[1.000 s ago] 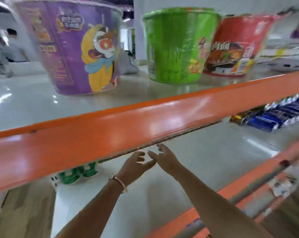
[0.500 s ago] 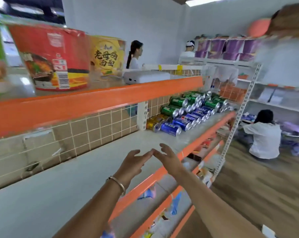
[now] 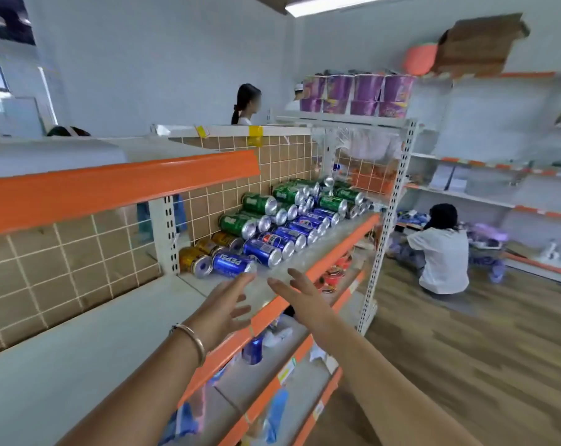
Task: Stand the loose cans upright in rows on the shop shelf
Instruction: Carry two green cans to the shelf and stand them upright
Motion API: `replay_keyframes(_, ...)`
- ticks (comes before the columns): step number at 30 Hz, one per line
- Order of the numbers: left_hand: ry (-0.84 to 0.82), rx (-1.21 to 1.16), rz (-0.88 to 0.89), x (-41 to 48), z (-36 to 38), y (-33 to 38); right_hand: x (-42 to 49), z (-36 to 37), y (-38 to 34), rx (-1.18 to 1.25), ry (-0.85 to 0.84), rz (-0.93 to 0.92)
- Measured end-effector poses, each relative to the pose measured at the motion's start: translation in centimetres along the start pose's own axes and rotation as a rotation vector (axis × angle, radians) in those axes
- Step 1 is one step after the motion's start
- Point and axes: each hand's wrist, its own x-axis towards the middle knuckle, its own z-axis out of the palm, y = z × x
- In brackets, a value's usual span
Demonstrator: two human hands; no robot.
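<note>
Both empty, fingers spread, the left hand and right hand reach toward twelve o'clock, likely for the nearest toppled Pepsi can on the shelf.

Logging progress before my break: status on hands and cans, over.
Left hand open, empty. Right hand open, empty. Cans all lying on their sides, stacked; nearest blue can just beyond the fingertips. Nothing in the way.

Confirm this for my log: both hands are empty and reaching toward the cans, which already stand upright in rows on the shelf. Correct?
Not quite. In the head view the cans lie on their sides in a pile, ends facing out, not upright. The rest holds: the left hand and right hand are empty, open, and reaching toward them on the shelf.
</note>
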Motion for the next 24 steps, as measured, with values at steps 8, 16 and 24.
replay_keyframes(8,0.134,-0.143,-0.001,14.0,2.2,3.1,12.7,-5.8,1.0,0.002,-0.081,0.022)
replay_keyframes(16,0.369,-0.139,0.023,24.0,3.3,7.3,26.1,-10.7,-2.0,-0.136,-0.153,0.04)
replay_keyframes(24,0.581,-0.203,0.006,31.4,1.7,7.6,37.7,-9.8,-3.7,-0.36,-0.182,-0.084)
